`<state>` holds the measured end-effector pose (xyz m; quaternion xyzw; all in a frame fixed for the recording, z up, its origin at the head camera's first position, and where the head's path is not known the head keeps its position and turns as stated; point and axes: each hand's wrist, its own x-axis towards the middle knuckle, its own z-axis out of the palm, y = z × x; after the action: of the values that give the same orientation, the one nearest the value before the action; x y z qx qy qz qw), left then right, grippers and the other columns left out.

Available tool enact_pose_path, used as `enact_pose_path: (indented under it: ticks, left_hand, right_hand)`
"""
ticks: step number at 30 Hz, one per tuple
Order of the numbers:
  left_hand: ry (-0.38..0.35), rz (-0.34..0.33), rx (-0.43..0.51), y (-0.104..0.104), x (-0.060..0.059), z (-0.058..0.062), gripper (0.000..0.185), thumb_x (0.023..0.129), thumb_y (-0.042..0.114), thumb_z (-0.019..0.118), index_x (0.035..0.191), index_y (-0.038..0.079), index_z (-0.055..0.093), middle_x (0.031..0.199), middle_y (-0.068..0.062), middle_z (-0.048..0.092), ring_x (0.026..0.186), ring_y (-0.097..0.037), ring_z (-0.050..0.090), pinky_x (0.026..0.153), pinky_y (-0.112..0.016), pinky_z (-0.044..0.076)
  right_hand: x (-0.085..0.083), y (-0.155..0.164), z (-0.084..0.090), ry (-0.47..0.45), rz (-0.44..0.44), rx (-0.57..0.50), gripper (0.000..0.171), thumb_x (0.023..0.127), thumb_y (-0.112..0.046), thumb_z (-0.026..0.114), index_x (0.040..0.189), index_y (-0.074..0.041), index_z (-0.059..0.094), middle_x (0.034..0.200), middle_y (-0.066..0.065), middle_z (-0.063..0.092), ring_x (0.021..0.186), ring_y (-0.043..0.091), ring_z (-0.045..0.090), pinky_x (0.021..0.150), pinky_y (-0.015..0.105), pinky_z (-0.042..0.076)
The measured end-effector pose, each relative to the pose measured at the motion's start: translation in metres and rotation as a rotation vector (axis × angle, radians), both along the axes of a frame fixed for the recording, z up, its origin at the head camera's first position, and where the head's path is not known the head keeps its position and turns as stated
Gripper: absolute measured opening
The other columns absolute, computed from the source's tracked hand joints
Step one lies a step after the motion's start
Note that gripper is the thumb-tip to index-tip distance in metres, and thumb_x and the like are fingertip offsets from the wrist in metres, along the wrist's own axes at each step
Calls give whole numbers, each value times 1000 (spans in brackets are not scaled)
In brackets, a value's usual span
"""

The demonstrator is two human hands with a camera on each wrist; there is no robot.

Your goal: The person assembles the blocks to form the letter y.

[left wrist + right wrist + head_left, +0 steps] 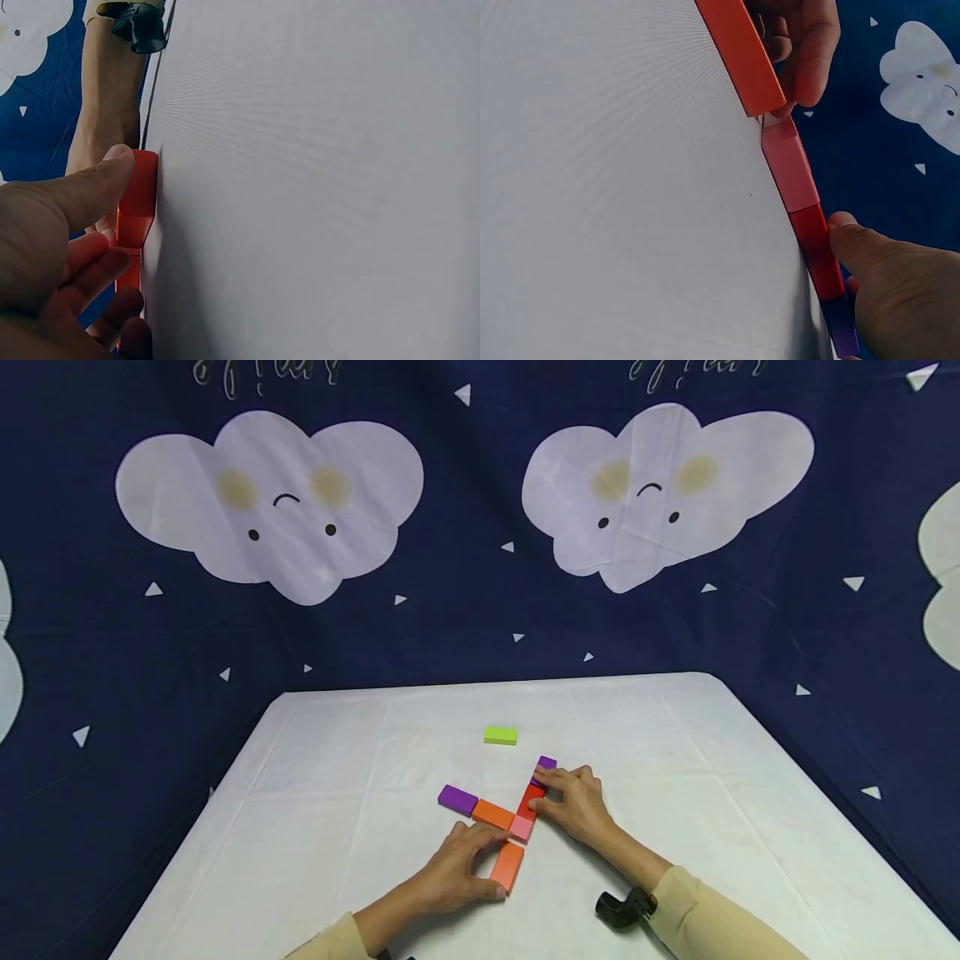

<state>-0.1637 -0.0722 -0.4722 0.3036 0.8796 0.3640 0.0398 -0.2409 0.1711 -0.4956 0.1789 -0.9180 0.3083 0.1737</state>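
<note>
The flat coloured blocks lie near the middle of the white desk [645,727], most of them already laid end to end: a nearer orange block [508,866] under my left hand, a pink block [522,827] at the joint, then a red block [531,801] and a purple block [545,766] running away to the right, while a second orange block [492,814] and another purple block [457,799] branch off to the left. As I judge it, the figure is mostly laid; the green block [500,736] lies apart, further back on the desk, and has not yet been joined to the rest. My left hand [459,868] rests low on the desk, its grip pinching the nearer orange block by its long sides, thumb on one edge and fingers curled along the other, as the left wrist view shows. My right hand [573,800] lies flat-knuckled beside the red block, thumb pressed to its side and fingertips reaching up to the purple one, so its grip closes lightly on the red block rather than lifting it. Both forearms come in from the near edge, sleeves pale, a black strap at the right wrist. Behind the desk hangs a dark blue cloth [465,627] with white clouds.
</note>
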Motion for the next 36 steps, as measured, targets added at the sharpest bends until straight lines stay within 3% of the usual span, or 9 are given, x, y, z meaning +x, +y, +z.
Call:
enact_pose_path:
  ticks: [9, 19, 36]
  left_hand:
    - [-31, 17, -14, -1, -1, 1, 59, 71, 30, 81, 125, 19, 59, 127, 5, 59, 92, -6, 37, 84, -25, 35]
    - [3, 54, -21, 3, -2, 1, 58, 71, 28, 80, 124, 17, 61, 124, 4, 61, 91, -5, 38, 83, -24, 36]
    - [-4, 71, -19, 5, -2, 3, 57, 71, 27, 80, 124, 16, 61, 119, 4, 63, 90, -5, 39, 82, -23, 36]
  right_hand:
    - [1, 0, 1, -16, -1, 2, 50, 70, -38, 79, 114, -16, 70, 121, -2, 67, 82, 14, 41, 73, 33, 27]
    - [1, 0, 1, 4, 3, -1, 49, 69, -37, 80, 113, -16, 70, 120, -2, 67, 82, 15, 42, 73, 33, 28]
    - [1, 0, 2, -16, -3, -2, 50, 70, -36, 80, 114, -16, 70, 121, -2, 67, 83, 15, 41, 74, 34, 28]
